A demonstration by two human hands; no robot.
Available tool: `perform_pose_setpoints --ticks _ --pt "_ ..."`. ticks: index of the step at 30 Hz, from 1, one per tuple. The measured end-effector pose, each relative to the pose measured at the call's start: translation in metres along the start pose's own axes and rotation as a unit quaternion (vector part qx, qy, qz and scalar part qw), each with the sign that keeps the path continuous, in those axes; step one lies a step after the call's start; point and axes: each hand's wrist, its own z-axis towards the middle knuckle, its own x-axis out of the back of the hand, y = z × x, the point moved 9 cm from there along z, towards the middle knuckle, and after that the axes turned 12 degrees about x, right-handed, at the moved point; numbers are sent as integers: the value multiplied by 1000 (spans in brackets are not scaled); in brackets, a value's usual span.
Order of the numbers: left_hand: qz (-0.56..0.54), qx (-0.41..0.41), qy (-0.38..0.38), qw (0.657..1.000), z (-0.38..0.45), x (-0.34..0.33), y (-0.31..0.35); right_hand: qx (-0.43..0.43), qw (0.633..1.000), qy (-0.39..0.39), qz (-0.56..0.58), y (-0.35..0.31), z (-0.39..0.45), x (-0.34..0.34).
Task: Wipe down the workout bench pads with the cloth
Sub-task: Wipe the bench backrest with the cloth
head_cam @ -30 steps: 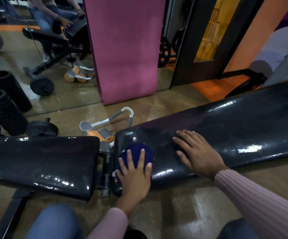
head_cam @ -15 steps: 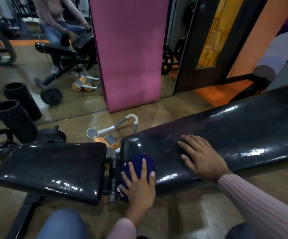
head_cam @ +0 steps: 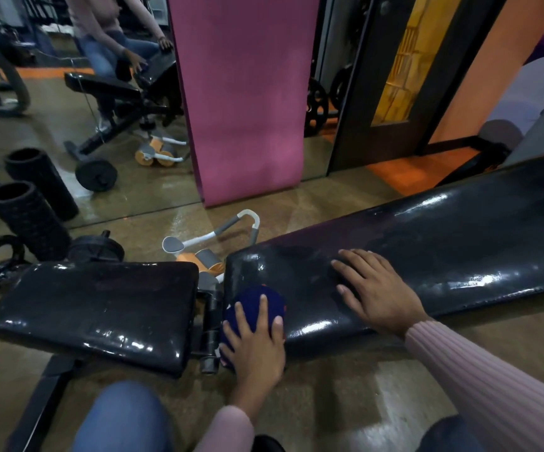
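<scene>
A black workout bench lies low across the view. Its long back pad (head_cam: 443, 236) runs up to the right and its shorter seat pad (head_cam: 101, 308) lies to the left. A dark blue cloth (head_cam: 257, 300) is bunched at the near left corner of the back pad, by the hinge. My left hand (head_cam: 256, 345) presses on the cloth with fingers spread over it. My right hand (head_cam: 376, 290) rests flat on the back pad, fingers apart, holding nothing.
An orange and grey ab roller (head_cam: 205, 252) lies on the floor behind the hinge. Two black foam rollers (head_cam: 29, 220) and weight plates (head_cam: 96, 249) stand at the left. A pink mat (head_cam: 247, 99) leans on the mirror wall. My knees are at the bottom edge.
The left hand with the cloth has slid slightly toward the near edge of the back pad's corner. The right hand stays flat on the pad. The view shifted a little.
</scene>
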Motion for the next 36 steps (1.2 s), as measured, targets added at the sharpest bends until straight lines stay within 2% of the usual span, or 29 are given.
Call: perform_pose_setpoints --ticks 3,6,10,13,15,17,19,23,26,30,32,33,35,36 --pt "53 -86 14 995 -38 -16 31 3 1000 -2 1 1 0 -1" --pt "51 -144 7 988 -49 -23 72 4 1000 -7 -3 1 -1 -2" --pt "12 -100 -31 994 -10 -8 81 5 1000 -11 -1 1 1 -2" --pt "-13 -20 -13 1000 18 3 37 1 1000 0 -1 1 0 0" --pt "-17 4 -3 1000 16 3 11 1 1000 7 1 0 0 0" --pt "-2 -19 9 1000 -4 -9 8 4 1000 7 2 0 0 -1" --pt "34 -90 46 994 -37 -18 32 7 1000 7 2 0 1 -1" --pt "51 -167 28 984 -56 -26 87 8 1000 8 0 -1 0 -1" --pt "9 -116 -17 993 -23 -13 86 10 1000 0 4 0 1 -1" --pt "-37 5 -9 999 13 3 21 2 1000 7 5 0 -1 1" --pt "-40 26 5 999 1 -2 -4 3 1000 9 8 0 0 0" --pt "-37 16 19 999 -11 -9 -7 4 1000 11 8 0 0 0" --pt "5 -66 61 996 -40 -18 12 3 1000 14 9 0 0 1" --pt "19 -89 49 995 -49 -26 23 4 1000 15 10 0 0 2"
